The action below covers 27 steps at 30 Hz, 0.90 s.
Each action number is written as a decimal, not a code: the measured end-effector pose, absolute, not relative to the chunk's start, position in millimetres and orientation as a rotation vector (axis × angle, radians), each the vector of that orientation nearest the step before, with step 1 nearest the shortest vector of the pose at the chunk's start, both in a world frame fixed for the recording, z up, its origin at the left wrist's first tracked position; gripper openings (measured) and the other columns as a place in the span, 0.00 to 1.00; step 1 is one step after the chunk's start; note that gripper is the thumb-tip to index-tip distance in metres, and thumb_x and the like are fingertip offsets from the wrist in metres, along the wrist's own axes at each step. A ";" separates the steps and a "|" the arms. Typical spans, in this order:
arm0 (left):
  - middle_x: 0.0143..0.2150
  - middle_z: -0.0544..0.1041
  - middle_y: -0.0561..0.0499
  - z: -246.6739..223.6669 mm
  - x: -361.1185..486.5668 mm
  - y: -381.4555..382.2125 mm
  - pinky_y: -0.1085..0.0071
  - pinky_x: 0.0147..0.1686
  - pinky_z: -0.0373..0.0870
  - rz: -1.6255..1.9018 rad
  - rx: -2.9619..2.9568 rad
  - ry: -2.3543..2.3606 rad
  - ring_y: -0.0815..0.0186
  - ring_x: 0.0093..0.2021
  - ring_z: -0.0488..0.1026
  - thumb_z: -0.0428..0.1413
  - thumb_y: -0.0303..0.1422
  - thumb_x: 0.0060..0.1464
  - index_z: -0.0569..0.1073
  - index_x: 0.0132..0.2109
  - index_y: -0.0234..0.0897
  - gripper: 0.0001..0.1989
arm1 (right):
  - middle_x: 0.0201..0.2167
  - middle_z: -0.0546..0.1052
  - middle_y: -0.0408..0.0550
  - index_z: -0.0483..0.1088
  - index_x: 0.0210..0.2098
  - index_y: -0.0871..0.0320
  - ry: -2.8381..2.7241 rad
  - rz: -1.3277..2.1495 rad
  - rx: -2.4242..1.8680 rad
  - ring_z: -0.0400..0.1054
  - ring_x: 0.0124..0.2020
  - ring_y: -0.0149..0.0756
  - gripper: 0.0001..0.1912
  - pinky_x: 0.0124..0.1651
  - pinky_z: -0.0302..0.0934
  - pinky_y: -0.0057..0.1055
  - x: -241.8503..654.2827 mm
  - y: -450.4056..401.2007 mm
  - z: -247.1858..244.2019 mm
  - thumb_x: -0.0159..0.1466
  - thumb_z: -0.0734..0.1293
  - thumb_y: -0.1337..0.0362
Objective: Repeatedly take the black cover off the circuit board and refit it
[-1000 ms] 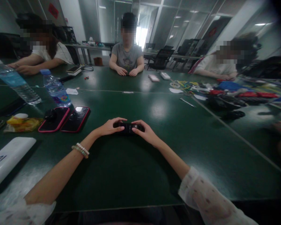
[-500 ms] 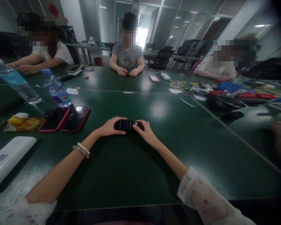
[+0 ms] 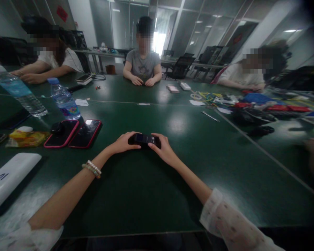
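Between my hands, at the middle of the green table [image 3: 146, 195], is a small black handheld device [image 3: 144, 139] with a dark screen and a few buttons. My left hand [image 3: 126, 142] grips its left end, thumb along the near side and fingers round the far side. Around the right end my right hand [image 3: 161, 145] is closed, its thumb at the near edge below the buttons. The device's underside is hidden, and I cannot tell if it touches the tabletop.
Left of my hands lie two red-edged phones [image 3: 86, 134], a yellow packet [image 3: 26, 138] and a white power bank [image 3: 13, 179]. Water bottles [image 3: 65, 99] stand behind them. Tangled cables [image 3: 269, 104] cover the right side, near a metal rod [image 3: 210, 116]. Several people sit around the table.
My right thumb has slid from the device's buttons down toward its near edge. Both hands still hold the device in nearly the same place. The view has shifted very slightly.
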<state>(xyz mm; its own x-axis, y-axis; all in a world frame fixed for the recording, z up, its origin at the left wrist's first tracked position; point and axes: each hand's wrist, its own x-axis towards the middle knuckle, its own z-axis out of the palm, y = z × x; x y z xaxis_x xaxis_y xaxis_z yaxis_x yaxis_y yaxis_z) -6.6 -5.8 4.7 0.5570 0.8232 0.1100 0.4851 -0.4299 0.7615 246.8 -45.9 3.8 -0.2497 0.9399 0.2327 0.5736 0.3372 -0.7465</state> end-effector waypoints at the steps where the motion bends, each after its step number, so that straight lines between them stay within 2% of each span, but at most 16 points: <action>1: 0.59 0.71 0.43 4.0 -6.7 -5.5 0.51 0.57 0.64 0.626 2.099 1.045 0.51 0.57 0.69 0.63 0.50 0.53 0.66 0.64 0.44 0.34 | 0.56 0.69 0.57 0.63 0.60 0.53 -1.973 0.662 -1.301 0.60 0.58 0.52 0.29 0.61 0.59 0.54 246.8 -46.5 2.9 0.64 0.69 0.48; 5: 0.58 0.71 0.43 3.6 -7.5 -5.2 0.51 0.56 0.65 0.611 2.110 1.047 0.51 0.56 0.69 0.65 0.49 0.51 0.66 0.64 0.44 0.36 | 0.56 0.69 0.56 0.57 0.65 0.50 -2.043 0.551 -1.229 0.61 0.57 0.54 0.37 0.60 0.60 0.55 246.4 -47.6 1.0 0.61 0.71 0.52; 9: 0.59 0.71 0.43 5.7 -8.6 -6.6 0.50 0.57 0.64 0.599 2.109 1.052 0.50 0.56 0.69 0.65 0.48 0.52 0.65 0.65 0.45 0.37 | 0.57 0.66 0.56 0.37 0.72 0.47 -1.776 0.390 -1.198 0.62 0.59 0.50 0.41 0.62 0.59 0.53 248.4 -48.4 11.4 0.68 0.64 0.51; 13: 0.59 0.70 0.43 6.4 -9.2 -6.9 0.49 0.57 0.63 0.579 2.096 1.052 0.49 0.57 0.69 0.64 0.48 0.52 0.64 0.65 0.47 0.36 | 0.59 0.63 0.56 0.30 0.72 0.45 -1.552 0.227 -1.233 0.62 0.60 0.49 0.40 0.62 0.60 0.52 253.5 -49.8 21.1 0.70 0.60 0.51; 16: 0.59 0.71 0.43 4.9 -8.8 -6.0 0.50 0.57 0.63 0.595 2.112 1.048 0.50 0.57 0.69 0.65 0.47 0.52 0.64 0.65 0.47 0.36 | 0.59 0.63 0.56 0.33 0.72 0.46 -1.682 0.296 -1.225 0.62 0.59 0.50 0.47 0.61 0.61 0.52 254.2 -49.3 15.7 0.66 0.66 0.49; 18: 0.59 0.71 0.43 3.8 -8.3 -5.4 0.50 0.57 0.64 0.598 2.117 1.047 0.50 0.57 0.69 0.65 0.47 0.52 0.65 0.65 0.46 0.36 | 0.59 0.64 0.56 0.41 0.72 0.47 -1.847 0.362 -1.214 0.62 0.59 0.52 0.48 0.60 0.62 0.54 252.3 -48.1 8.8 0.62 0.70 0.50; 22: 0.59 0.71 0.43 3.5 -7.3 -5.4 0.50 0.57 0.64 0.591 2.115 1.068 0.50 0.57 0.69 0.65 0.48 0.52 0.65 0.65 0.46 0.36 | 0.56 0.68 0.57 0.57 0.65 0.50 -2.117 0.485 -1.176 0.64 0.57 0.53 0.34 0.60 0.61 0.56 248.1 -45.0 -0.4 0.63 0.70 0.58; 27: 0.59 0.71 0.43 5.2 -5.3 -6.0 0.50 0.57 0.64 0.604 2.107 1.075 0.50 0.57 0.69 0.66 0.47 0.51 0.65 0.64 0.46 0.36 | 0.53 0.69 0.56 0.61 0.61 0.51 -2.110 0.515 -1.163 0.66 0.55 0.51 0.29 0.59 0.63 0.55 249.1 -43.3 -3.2 0.62 0.71 0.62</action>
<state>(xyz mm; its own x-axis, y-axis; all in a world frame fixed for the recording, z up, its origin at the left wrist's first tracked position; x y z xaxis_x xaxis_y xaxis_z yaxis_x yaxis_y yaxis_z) -5.3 -6.0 5.2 0.5500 0.8300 0.0933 0.5109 -0.4227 0.7486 249.1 -43.3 -3.2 -0.3821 0.8503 0.3618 0.5880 0.5258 -0.6147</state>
